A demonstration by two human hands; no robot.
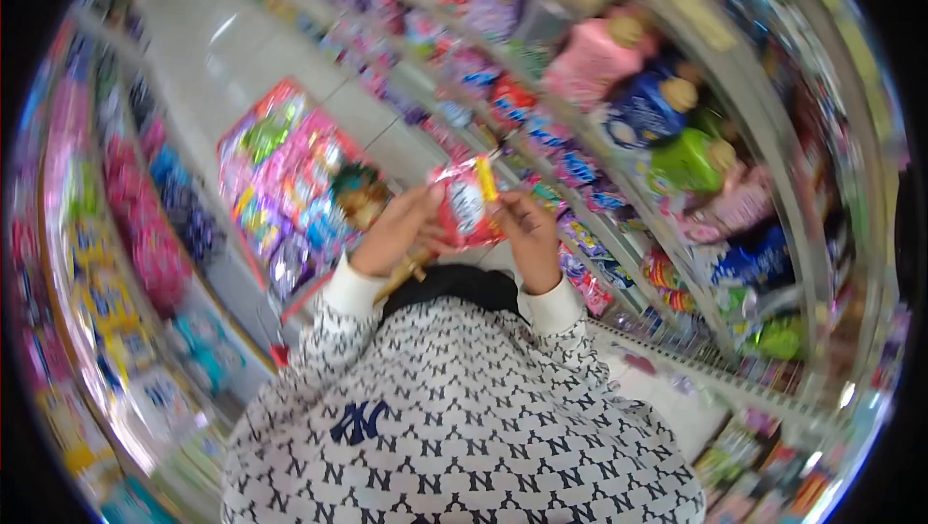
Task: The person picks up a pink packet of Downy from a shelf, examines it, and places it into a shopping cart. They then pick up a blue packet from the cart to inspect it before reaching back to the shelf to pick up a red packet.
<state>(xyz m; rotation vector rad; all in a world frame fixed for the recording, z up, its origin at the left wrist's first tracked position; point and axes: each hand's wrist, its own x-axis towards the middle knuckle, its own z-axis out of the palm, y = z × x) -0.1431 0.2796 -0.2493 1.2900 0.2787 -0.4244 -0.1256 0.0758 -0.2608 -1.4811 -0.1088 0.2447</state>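
Note:
Between my two hands, in front of my chest, is a red packet (468, 210) with a white label and a yellow strip along its top right edge. The print on it is too blurred to read. My left hand (404, 224) grips the packet's left side, its fingers partly behind it. On the right edge, my right hand (527, 224) pinches the packet with thumb and fingers. Just left of my hands stands a red-rimmed basket (225, 152) heaped with colourful plastic-wrapped packs (300, 166).
On the right, shelves hold pink (594, 60), blue (646, 108) and green (688, 159) pouches with pale caps, and rows of small packets (570, 166). Shelves on the left carry yellow packs (101, 302) and pink packs (159, 263). A tiled floor (217, 36) runs ahead between them.

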